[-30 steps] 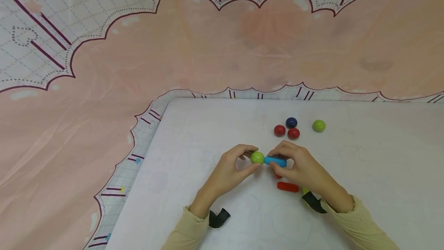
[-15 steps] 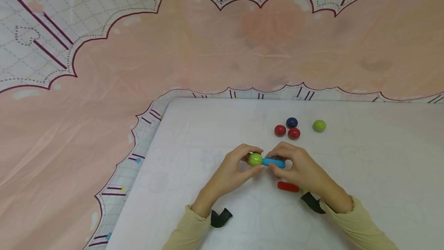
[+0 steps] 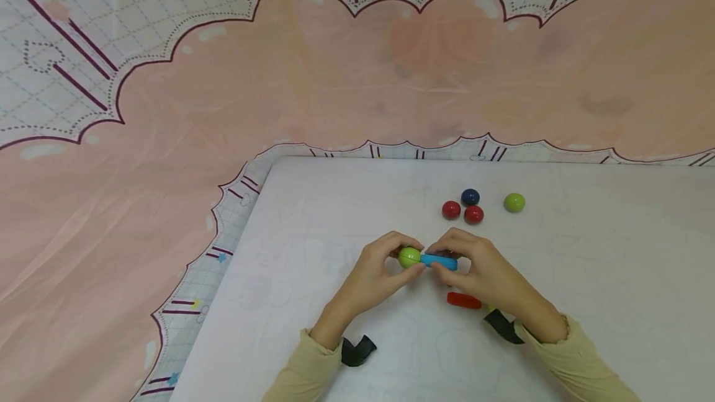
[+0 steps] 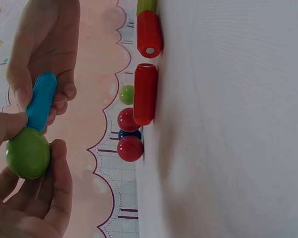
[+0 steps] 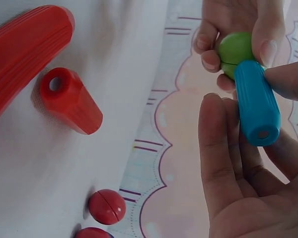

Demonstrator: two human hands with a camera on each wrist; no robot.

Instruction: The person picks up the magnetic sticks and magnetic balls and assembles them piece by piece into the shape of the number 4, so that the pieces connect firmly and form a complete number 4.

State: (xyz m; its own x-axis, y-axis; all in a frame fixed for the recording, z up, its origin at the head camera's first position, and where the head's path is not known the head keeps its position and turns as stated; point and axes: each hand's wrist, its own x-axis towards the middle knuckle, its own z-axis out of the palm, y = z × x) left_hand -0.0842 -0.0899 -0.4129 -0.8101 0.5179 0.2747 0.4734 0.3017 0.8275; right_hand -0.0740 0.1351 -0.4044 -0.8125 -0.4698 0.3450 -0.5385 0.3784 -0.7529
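My left hand (image 3: 385,262) grips a glossy green ball (image 4: 28,153) between thumb and fingers. A ribbed blue rod (image 5: 258,104) with a small round inset at its end is pinched in my right hand (image 3: 475,265). The rod's other end touches the ball, and the two stand in one line above the table. Beneath the right hand lies a red rod (image 3: 464,300). A second red piece (image 4: 149,34), joined to something yellow-green, shows in the left wrist view; the right hand mostly covers it in the head view.
Beyond the hands on the white table (image 3: 313,203) are two red balls (image 3: 450,209), a dark blue ball (image 3: 470,196) and another green ball (image 3: 514,202) further right. Dark straps (image 3: 359,350) hang near both wrists. Patterned pink cloth (image 3: 184,203) surrounds the tabletop.
The green ball and blue rod have shifted slightly left and turned a little in the hands. My left fingers have closed in nearer to the right hand. The loose balls stay put.
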